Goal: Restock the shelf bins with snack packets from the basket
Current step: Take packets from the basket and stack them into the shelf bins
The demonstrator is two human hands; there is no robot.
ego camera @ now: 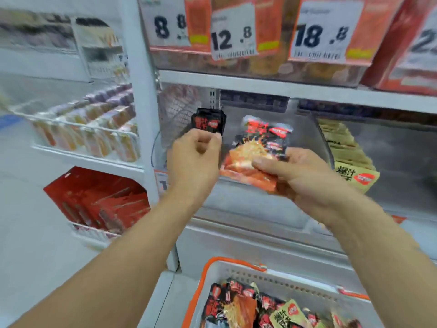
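Observation:
My left hand [194, 157] grips a small stack of black and red snack packets [209, 121], held upright over the left end of the clear shelf bin [314, 136]. My right hand [298, 176] pinches a larger red and black packet [255, 150] by its lower right corner, tilted over the same bin. The white basket with orange rim [208, 275] sits below at the bottom, with several more red, black and yellow packets [241, 306] inside.
Yellow packets [350, 157] stand in a row in the bin to the right. Price tags [233, 31] hang from the shelf above. A white upright post [142, 91] borders the bin on the left, with an end rack of orange packs [94, 131] and red boxes [99, 200] beyond it.

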